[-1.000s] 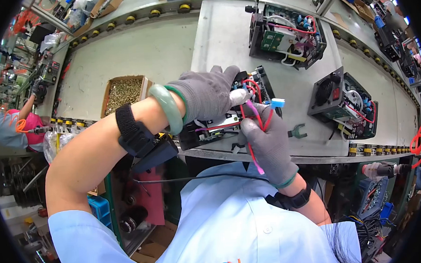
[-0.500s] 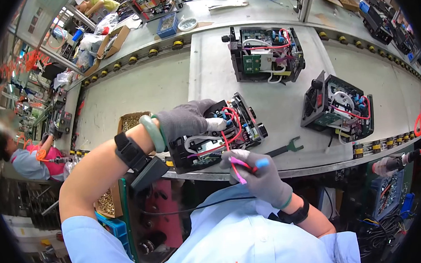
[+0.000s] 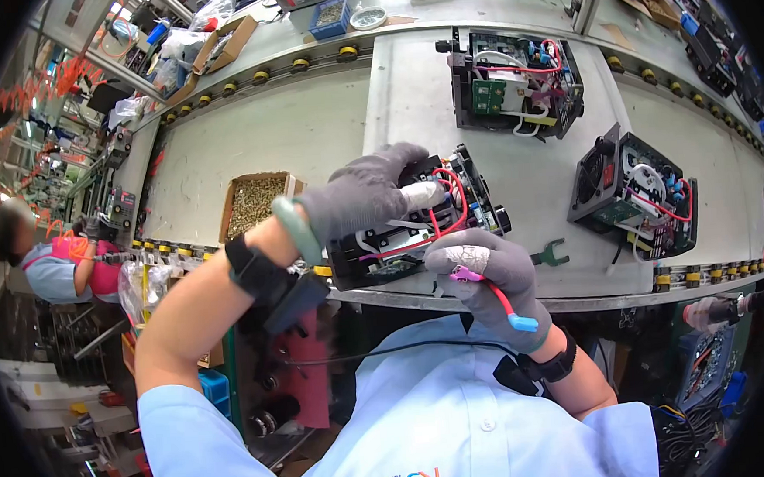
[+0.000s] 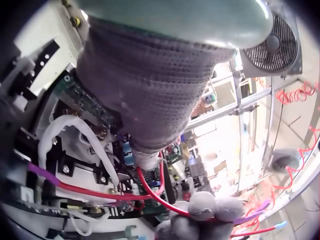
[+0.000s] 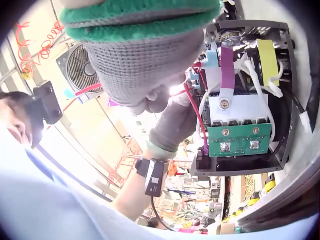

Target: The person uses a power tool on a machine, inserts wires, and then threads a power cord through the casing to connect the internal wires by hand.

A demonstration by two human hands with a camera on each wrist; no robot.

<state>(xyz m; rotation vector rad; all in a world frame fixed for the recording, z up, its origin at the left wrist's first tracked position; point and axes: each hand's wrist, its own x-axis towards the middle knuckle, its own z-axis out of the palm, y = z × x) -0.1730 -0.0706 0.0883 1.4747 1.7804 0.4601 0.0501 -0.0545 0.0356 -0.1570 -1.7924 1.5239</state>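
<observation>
Closed in a pinch, the right hand [image 3: 498, 271] holds red leads between thumb and fingers, the pink terminal sleeves [image 3: 465, 274] poking out at the fingertips and a blue-tipped end hanging toward five o'clock. Left hand [image 3: 358, 196] reaches in from ten o'clock, a white-taped fingertip at the wiring; whether it pinches a wire or just presses, I can't tell. I'd judge the step in hand to be handling and sorting those leads. Next calls for the sleeved ends kept apart and the leads slack, with no tug on their inner connections.

Largest is the grey work surface [image 3: 535, 168]. On it, near the front edge, sits the open electronics unit [image 3: 344, 267] being worked on, both hands over it. Another open unit [image 3: 518, 99] lies at one o'clock from it, and a third, fan-fronted unit [image 3: 633, 192] at three. A carton of small brass-coloured fasteners [image 3: 290, 185] is between nine and ten o'clock. Between three and four, the green fork-ended tool [image 3: 551, 253] lies just beside the right hand, partly hidden by it. Smallest snag: the looped red wires [image 3: 460, 200] crowd the left fingertip and could catch.
</observation>
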